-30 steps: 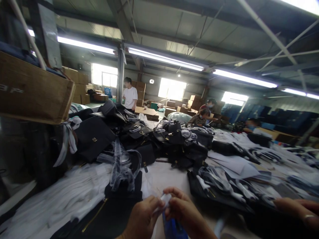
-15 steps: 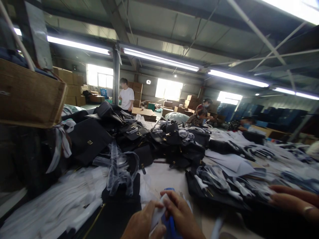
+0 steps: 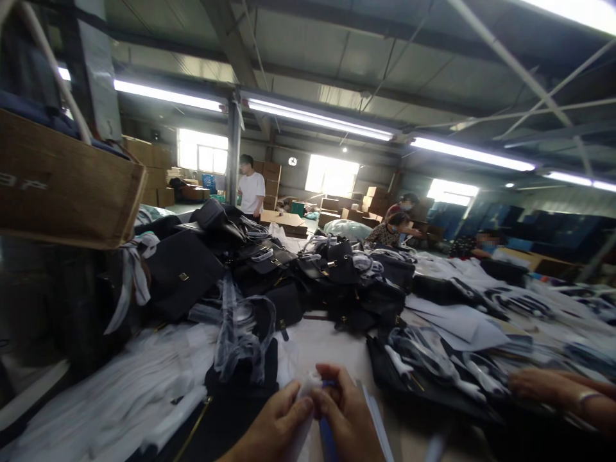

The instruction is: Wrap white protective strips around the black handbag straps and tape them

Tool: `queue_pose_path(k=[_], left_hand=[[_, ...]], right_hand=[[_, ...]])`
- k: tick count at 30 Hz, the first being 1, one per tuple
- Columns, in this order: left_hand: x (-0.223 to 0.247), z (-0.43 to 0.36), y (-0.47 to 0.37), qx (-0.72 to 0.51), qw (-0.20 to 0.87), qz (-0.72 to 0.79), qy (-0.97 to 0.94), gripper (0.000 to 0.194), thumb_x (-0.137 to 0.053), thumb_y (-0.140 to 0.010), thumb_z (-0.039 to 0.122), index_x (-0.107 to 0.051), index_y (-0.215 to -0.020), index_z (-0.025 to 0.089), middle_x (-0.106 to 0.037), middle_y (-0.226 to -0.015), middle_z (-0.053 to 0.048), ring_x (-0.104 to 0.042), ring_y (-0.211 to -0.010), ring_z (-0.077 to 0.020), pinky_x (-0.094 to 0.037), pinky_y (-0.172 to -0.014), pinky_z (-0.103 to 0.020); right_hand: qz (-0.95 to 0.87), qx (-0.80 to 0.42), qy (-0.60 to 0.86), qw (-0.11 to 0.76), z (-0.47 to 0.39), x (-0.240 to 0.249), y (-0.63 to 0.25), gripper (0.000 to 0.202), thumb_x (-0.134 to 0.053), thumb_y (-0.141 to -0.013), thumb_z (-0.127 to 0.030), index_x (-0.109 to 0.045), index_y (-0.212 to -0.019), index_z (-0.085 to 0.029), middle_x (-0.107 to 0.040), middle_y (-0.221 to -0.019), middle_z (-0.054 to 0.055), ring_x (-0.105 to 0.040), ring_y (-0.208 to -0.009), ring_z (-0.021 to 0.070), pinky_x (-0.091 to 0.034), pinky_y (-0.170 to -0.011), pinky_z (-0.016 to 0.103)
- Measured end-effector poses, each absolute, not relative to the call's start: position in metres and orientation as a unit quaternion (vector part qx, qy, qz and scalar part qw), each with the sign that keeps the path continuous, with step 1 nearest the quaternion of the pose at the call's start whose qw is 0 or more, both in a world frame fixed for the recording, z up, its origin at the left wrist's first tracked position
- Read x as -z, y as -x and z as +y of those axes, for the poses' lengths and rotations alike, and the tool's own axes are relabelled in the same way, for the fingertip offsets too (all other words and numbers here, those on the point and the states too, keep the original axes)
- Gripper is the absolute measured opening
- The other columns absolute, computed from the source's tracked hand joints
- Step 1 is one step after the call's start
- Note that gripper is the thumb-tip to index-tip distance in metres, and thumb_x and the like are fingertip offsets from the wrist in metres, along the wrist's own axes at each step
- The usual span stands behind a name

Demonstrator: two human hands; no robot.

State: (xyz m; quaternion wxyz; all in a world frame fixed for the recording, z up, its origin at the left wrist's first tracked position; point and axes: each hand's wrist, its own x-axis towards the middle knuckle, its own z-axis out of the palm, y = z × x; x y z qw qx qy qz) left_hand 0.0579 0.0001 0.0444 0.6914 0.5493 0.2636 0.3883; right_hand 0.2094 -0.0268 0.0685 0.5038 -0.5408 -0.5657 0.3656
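Note:
Low in the centre, my left hand (image 3: 282, 417) is closed around a white wrapped piece (image 3: 303, 420), thumb against its top. Beside it, my right hand (image 3: 342, 407) pinches the top end of the same piece, and the two hands nearly touch. A blue object (image 3: 328, 439) lies below my right hand, mostly hidden. Left of my hands is a black bag (image 3: 231, 417) with a gold zip. Another black bag (image 3: 418, 378) with plastic-wrapped straps lies to the right.
Black bags (image 3: 289, 305) are heaped ahead. White wrapped strips (image 3: 120, 385) cover the left side. A co-worker's hands (image 3: 543, 388) reach in at the right. A cardboard box (image 3: 67, 186) juts in at upper left. A person in white (image 3: 251, 192) stands behind.
The view has shifted slightly, so the scene sits further right. My left thumb has moved up the white piece. The co-worker's hand at the right has moved closer in over the bags.

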Motion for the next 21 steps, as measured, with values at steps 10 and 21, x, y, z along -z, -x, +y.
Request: queue_pose_path(k=[10,21], left_hand=[[-0.05,-0.002,-0.056,-0.423,0.693,0.25,-0.527,0.04,-0.062,-0.083,0.052,-0.059,-0.091,0.014,-0.056,-0.082,-0.005,-0.051,-0.078,-0.018,-0.04,-0.074,-0.03],[-0.047,0.004,-0.055,-0.426,0.649,0.263,-0.572,0.041,-0.06,-0.083,0.054,-0.061,-0.086,0.013,-0.057,-0.081,-0.005,-0.051,-0.078,-0.0183,-0.042,-0.074,-0.029]], right_hand=[[-0.504,-0.407,0.542,0.535,-0.024,-0.057,-0.194,0.045,-0.066,-0.074,-0.061,-0.061,-0.082,-0.017,-0.054,-0.052,-0.002,-0.053,-0.054,0.0155,-0.041,-0.054,0.025],[-0.534,-0.418,0.485,0.553,-0.018,-0.06,-0.195,0.038,-0.064,-0.08,-0.055,-0.058,-0.085,-0.018,-0.056,-0.064,-0.001,-0.054,-0.055,0.0135,-0.043,-0.054,0.025]])
